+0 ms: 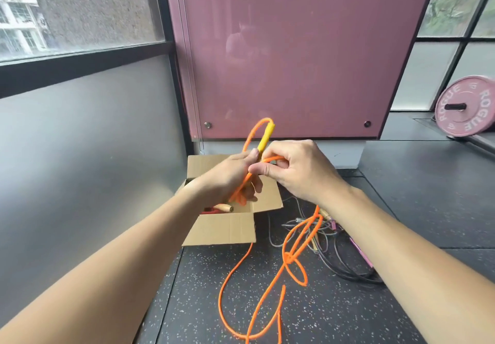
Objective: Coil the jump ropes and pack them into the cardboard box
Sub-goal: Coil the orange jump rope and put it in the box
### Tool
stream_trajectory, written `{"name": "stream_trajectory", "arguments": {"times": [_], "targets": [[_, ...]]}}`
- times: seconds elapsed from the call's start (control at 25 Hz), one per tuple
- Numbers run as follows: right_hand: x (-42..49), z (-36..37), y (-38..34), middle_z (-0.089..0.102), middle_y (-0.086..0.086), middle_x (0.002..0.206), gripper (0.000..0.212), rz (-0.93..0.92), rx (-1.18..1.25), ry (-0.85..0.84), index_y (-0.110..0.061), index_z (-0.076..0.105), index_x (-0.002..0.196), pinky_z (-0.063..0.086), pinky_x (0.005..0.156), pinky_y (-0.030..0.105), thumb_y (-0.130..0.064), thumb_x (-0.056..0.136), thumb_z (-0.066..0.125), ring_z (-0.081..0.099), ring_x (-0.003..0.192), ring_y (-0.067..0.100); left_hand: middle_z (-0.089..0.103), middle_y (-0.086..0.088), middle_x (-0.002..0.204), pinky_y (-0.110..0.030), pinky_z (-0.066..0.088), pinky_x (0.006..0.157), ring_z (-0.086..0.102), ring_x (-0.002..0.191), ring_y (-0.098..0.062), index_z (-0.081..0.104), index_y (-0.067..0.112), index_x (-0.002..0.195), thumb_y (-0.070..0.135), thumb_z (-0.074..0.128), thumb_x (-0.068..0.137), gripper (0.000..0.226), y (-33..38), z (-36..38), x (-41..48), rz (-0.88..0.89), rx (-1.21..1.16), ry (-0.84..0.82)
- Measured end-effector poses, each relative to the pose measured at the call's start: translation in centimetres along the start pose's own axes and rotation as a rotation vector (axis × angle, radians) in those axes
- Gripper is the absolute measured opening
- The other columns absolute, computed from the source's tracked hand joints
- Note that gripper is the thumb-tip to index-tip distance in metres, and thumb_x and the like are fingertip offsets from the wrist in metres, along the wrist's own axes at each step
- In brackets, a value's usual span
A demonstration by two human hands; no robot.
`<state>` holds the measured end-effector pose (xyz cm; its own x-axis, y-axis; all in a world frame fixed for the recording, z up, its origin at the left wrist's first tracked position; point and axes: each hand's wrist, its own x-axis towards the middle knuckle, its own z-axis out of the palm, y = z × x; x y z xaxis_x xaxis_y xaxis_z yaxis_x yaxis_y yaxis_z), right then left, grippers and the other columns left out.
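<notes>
Field notes: coiling stage, orange rope in hand.

- Your left hand point(233, 180) is closed round the base of the yellow tube-shaped handle point(265, 138) and some gathered turns of the bright orange cord jump rope point(288, 258). The handle sticks up above your knuckles, likely as the anchor for the coil.
- Your right hand point(300, 172) pinches a strand of the cord between thumb and forefinger, just beside the left thumb. This looks like feeding the next loop across.
- Most of the rope is uncoiled. It trails down under your right wrist and sprawls in loose crossing loops on the speckled black rubber floor point(348, 311) below both forearms, so there is plenty left to gather.
- The open brown cardboard box point(222, 229) sits directly beneath your left hand, flaps out. A pale wooden handle point(224, 207) and a bit of red cord show inside, so one rope seems packed already.
- Under your right wrist lies a tangle of grey, black and pink ropes point(329, 231) — not yet coiled.
- Watch the crossing in the orange cord; it may snag as you draw it in.
</notes>
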<state>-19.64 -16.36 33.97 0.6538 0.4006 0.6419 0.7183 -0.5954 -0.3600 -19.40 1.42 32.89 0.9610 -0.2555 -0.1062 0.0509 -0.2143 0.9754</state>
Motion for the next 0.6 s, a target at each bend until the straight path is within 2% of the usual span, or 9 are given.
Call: {"name": "stream_trajectory", "arguments": {"times": [0.08, 0.12, 0.2, 0.28, 0.44, 0.52, 0.6], "targets": [[0.2, -0.8, 0.2, 0.045, -0.011, 0.052, 0.059, 0.033, -0.068, 0.1, -0.019, 0.059, 0.069, 0.036, 0.051, 0.033, -0.077, 0.069, 0.069, 0.045, 0.054, 0.013, 0.042, -0.006, 0.055, -0.024, 0.035, 0.045, 0.035, 0.042, -0.017, 0.066, 0.013, 0.083, 0.083, 0.024, 0.085, 0.082, 0.3, 0.6, -0.9, -0.151, 0.001, -0.235], [0.1, -1.2, 0.5, 0.044, -0.01, 0.051, 0.064, 0.054, -0.091, 0.149, -0.018, 0.055, 0.067, 0.036, 0.05, 0.033, -0.081, 0.066, 0.068, 0.044, 0.053, 0.016, 0.033, -0.003, 0.056, -0.023, 0.029, 0.045, 0.028, 0.042, -0.015, 0.066, 0.015, 0.085, 0.087, 0.023, 0.078, 0.085, 0.5, 0.5, -1.0, -0.167, -0.022, -0.307], [-0.1, -1.9, 1.8, 0.042, -0.009, 0.05, 0.066, 0.098, -0.078, 0.238, -0.016, 0.05, 0.064, 0.035, 0.048, 0.034, -0.08, 0.069, 0.067, 0.04, 0.051, 0.018, 0.022, 0.002, 0.055, -0.022, 0.023, 0.044, 0.02, 0.04, -0.011, 0.06, 0.019, 0.083, 0.081, 0.032, 0.084, 0.068, 1.1, -0.1, -1.1, -0.149, -0.131, -0.4], [-0.4, -2.2, 3.0, 0.037, -0.009, 0.049, 0.064, 0.142, -0.026, 0.307, -0.015, 0.049, 0.065, 0.032, 0.047, 0.033, -0.075, 0.076, 0.065, 0.034, 0.049, 0.016, 0.021, 0.008, 0.05, -0.02, 0.02, 0.04, 0.021, 0.035, -0.006, 0.052, 0.022, 0.076, 0.066, 0.045, 0.092, 0.048, 2.0, -1.1, -1.5, -0.183, -0.261, -0.493], [-0.6, -1.1, 3.4, 0.032, -0.009, 0.052, 0.054, 0.182, 0.078, 0.355, -0.015, 0.046, 0.065, 0.027, 0.049, 0.031, -0.062, 0.084, 0.065, 0.029, 0.051, 0.012, 0.023, 0.01, 0.047, -0.018, 0.028, 0.038, 0.024, 0.034, -0.007, 0.047, 0.022, 0.071, 0.048, 0.066, 0.092, 0.039, 3.1, -2.7, -2.0, -0.343, -0.478, -0.813], [-0.2, -1.3, 3.0, 0.034, -0.011, 0.056, 0.05, 0.14, 0.024, 0.47, -0.016, 0.045, 0.066, 0.029, 0.05, 0.033, -0.055, 0.085, 0.071, 0.03, 0.053, 0.012, 0.025, 0.01, 0.046, -0.018, 0.028, 0.038, 0.024, 0.034, -0.007, 0.044, 0.021, 0.069, 0.055, 0.063, 0.091, 0.044, 3.8, -2.6, -2.1, -0.407, -0.435, -0.811], [0.1, -1.8, 2.9, 0.037, -0.009, 0.059, 0.048, 0.098, -0.058, 0.579, -0.014, 0.047, 0.067, 0.029, 0.05, 0.031, -0.05, 0.085, 0.074, 0.033, 0.054, 0.014, 0.025, 0.011, 0.045, -0.016, 0.028, 0.036, 0.025, 0.033, -0.005, 0.041, 0.022, 0.068, 0.071, 0.052, 0.085, 0.052, 4.7, -1.9, -2.4, -0.444, -0.254, -0.714]]}}
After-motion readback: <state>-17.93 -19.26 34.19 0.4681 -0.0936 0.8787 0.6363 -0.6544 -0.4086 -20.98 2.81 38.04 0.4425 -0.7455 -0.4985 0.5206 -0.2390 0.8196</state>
